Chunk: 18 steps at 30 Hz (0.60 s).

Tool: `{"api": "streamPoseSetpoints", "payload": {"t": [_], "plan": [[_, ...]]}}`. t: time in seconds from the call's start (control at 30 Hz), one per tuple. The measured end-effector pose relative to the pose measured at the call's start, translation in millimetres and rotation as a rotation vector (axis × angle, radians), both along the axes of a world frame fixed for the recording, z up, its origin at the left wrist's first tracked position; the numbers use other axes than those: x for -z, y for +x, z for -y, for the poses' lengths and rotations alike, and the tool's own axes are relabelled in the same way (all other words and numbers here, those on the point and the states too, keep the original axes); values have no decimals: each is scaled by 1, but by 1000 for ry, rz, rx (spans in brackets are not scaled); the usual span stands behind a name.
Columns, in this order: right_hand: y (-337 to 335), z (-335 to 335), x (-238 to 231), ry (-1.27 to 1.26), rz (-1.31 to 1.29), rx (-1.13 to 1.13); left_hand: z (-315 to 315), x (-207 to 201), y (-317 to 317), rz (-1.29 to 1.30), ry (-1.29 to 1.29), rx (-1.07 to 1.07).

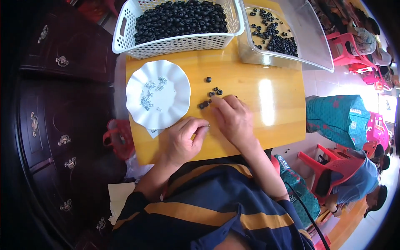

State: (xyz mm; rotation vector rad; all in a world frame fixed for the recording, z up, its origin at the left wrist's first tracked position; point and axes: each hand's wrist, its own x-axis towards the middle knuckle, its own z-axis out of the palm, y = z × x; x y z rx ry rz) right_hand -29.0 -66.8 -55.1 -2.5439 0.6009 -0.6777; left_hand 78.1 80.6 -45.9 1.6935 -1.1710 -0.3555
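Note:
My left hand (186, 135) is over the near part of the yellow table, thumb and forefinger pinched on a tiny shiny piece (207, 125) too small to name. To its right, my right hand (236, 120) reaches in with curled fingers, the fingertips right at a small group of black ring-shaped parts (219, 92). Whatever is between those fingertips is hidden. One black part (208, 79) lies apart, farther back. Left of the group, a white scalloped plate (177, 106) holds many tiny clear-greenish pieces (146, 100) in loose clusters.
A white perforated basket (179, 46) heaped with black parts stands at the table's back left. Beside it is a clear plastic bin (266, 60) with more scattered black parts. Dark drawers (62, 108) flank the left. Teal bags (337, 118), red chairs and other people are on the right.

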Motion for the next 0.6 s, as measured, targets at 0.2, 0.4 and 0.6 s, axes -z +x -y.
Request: {"api": "streamPoseSetpoints", "payload": {"t": [0.2, 0.4, 0.6], "plan": [[13, -11, 11, -57, -66, -5, -22, -1, -4, 5, 32, -49], [-8, -22, 5, -55, -120, -10, -19, -2, -8, -10, 20, -77], [-44, -30, -11, 752, 126, 48, -6, -4, -11, -16, -37, -38]]}}
